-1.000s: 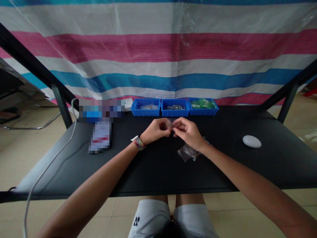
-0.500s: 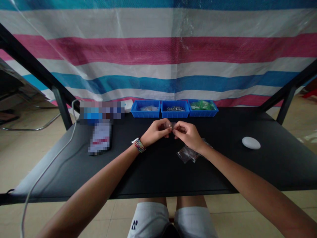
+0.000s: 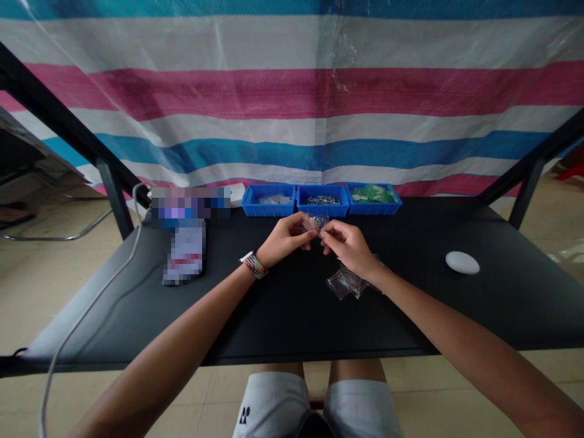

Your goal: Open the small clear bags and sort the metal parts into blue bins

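Both my hands meet above the middle of the black table (image 3: 283, 310). My left hand (image 3: 286, 239), with a coloured band at the wrist, pinches a small clear plastic bag (image 3: 318, 222) at its left side. The fingers of my right hand (image 3: 347, 244) are closed on the same bag from the right. A little pile of clear bags (image 3: 347, 282) lies on the table under my right wrist. Behind my hands stand three blue bins: the left one (image 3: 269, 199) holds clear bags, the middle one (image 3: 323, 199) small metal parts, the right one (image 3: 374, 198) green pieces.
A white oval object (image 3: 462, 262) lies at the right of the table. A blurred package (image 3: 185, 252) and a white cable (image 3: 86, 310) are at the left. A striped tarp (image 3: 292, 103) hangs behind, and black frame legs (image 3: 524, 188) stand at both sides.
The bag and both hands have risen a little and shifted slightly toward the bins; the fingers keep working at the bag's top. Nothing else on the table has moved.
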`<state>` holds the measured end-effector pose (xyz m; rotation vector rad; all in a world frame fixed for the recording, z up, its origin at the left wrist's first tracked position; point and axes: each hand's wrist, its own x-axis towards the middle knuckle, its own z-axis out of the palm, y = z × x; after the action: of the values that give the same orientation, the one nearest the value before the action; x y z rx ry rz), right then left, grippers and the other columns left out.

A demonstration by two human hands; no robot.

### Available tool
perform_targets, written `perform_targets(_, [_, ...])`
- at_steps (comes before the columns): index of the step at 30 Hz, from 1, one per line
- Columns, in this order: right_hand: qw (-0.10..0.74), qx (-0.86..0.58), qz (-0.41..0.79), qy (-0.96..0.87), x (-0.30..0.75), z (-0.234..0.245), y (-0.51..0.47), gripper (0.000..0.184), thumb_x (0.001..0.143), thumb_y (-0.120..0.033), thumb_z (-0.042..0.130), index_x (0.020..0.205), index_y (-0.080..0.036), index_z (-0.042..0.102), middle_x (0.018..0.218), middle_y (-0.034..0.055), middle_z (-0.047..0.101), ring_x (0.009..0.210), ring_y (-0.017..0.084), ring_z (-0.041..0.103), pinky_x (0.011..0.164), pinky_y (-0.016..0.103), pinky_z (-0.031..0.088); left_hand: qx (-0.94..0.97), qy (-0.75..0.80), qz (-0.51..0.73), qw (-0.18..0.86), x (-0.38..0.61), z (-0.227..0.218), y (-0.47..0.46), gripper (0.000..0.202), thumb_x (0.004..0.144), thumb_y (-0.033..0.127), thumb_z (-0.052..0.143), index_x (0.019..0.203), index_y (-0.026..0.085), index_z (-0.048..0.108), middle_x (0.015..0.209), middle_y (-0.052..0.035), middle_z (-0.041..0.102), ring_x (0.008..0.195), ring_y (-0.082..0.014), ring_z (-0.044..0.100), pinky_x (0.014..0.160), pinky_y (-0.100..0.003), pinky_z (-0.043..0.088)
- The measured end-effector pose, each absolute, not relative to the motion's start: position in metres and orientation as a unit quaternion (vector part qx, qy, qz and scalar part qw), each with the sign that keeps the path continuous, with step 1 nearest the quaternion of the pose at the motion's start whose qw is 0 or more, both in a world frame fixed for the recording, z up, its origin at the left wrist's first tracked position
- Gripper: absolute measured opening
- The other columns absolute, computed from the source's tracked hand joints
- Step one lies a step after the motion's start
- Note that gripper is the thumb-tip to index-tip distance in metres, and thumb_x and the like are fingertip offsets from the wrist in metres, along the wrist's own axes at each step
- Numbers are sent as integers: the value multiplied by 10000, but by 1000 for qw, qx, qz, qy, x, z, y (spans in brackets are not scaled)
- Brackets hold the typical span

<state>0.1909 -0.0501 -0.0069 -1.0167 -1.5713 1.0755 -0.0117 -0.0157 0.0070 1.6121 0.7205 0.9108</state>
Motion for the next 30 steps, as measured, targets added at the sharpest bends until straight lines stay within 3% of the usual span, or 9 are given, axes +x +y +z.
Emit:
perform_targets(5, [479, -418, 437, -636, 191, -8, -49, 275, 936, -477, 701, 933, -203, 683, 760, 8, 672, 626, 145, 644, 575, 273, 551, 654, 292, 424, 554, -11, 6, -12, 287, 881, 344, 802, 1002, 152, 626, 835, -4, 669, 618, -121, 702, 578, -226, 576])
perform_targets(11, [481, -428, 426, -636, 195, -5, -48, 231, 955, -394, 662, 1080, -203, 699, 769, 2, 673, 620, 145, 659, 585, 277, 551, 606, 322, 543, 484, -18, 0, 1, 335, 860, 329, 807, 1061, 192, 576, 808, 34, 670, 537, -99, 671, 531, -214, 566])
perform_targets(19, [478, -429, 415, -644, 196, -8, -46, 179, 946, -337, 644, 1048, -200, 698, 762, -3, 664, 611, 140, 659, 593, 282, 559, 470, 417, 669, 397, -30, -11, 24, 369, 852, 318, 788, 1124, 219, 559, 843, 19, 696, 554, -124, 709, 540, -238, 605])
perform_targets(24, [477, -425, 415, -648, 198, -5, -45, 164, 934, -335, 645, 999, -196, 703, 766, 4, 675, 620, 142, 665, 599, 280, 555, 458, 406, 664, 429, -34, -6, 24, 354, 844, 278, 730, 1145, 220, 553, 1011, -34, 747, 665, -150, 763, 604, -262, 631])
perform_targets(30, [464, -437, 412, -651, 215, 8, -36, 188, 921, -367, 663, 966, -192, 716, 758, 10, 683, 597, 140, 635, 585, 277, 519, 508, 406, 625, 432, -35, -6, 18, 191, 817, 246, 665, 984, 187, 592, 845, 5, 687, 552, -93, 666, 524, -207, 551])
